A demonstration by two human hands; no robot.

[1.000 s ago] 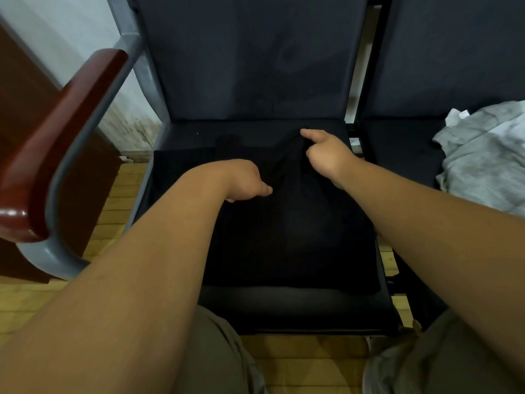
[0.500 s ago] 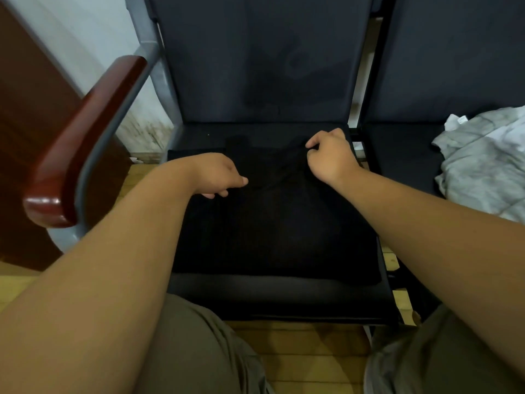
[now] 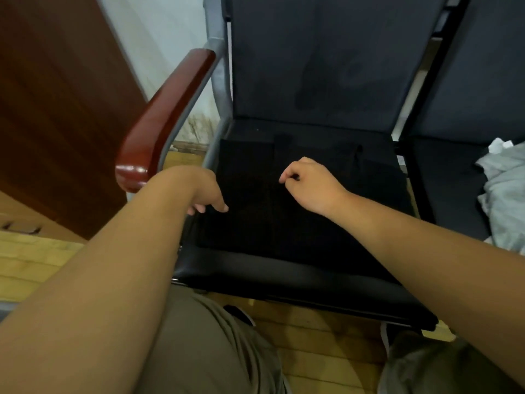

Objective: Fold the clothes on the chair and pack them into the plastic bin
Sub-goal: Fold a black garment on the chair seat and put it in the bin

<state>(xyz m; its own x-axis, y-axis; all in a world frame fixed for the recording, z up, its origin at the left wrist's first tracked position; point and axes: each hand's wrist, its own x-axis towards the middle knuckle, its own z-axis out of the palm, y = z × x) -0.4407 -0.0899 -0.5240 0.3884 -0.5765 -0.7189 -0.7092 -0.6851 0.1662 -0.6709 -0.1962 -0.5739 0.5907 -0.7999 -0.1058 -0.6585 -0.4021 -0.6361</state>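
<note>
**Fig.** Head view, hands over folded cloth.

**(a) Grip.** R hand (image 3: 311,186): fingers curled, thumb tip meeting forefinger tip, just above centre of frame, over the black garment (image 3: 284,231). Whether cloth is caught in the pinch cannot be told, as dark fabric hides it. L hand (image 3: 206,191): fingers loose and apart, pointing down, tips touching the garment near its 9 o'clock edge; nothing held.

**(b) Task item.** Black garment lies flat as a rough rectangle on the seat of the chair (image 3: 284,277), covering most of the cushion. Its far edge, toward 12 o'clock, stops short of the backrest (image 3: 312,66). A vertical fold line runs up the cloth at approx. 1 o'clock from the R hand.

**(c) Surroundings.** Armrest (image 3: 167,109), red-brown wood on a grey metal frame, at 10 o'clock from the L hand. Brown wood panel (image 3: 56,109) fills the 9–11 o'clock corner, w/ pale wall (image 3: 170,38) between it and the chair. Second chair (image 3: 483,81) adjoins at 2–3 o'clock; grey clothes (image 3: 505,194) lie crumpled on its seat at 3 o'clock, well apart from both hands. Wood floor (image 3: 312,342) shows at 6 o'clock, between the person's knees in khaki trousers (image 3: 204,351).
</note>
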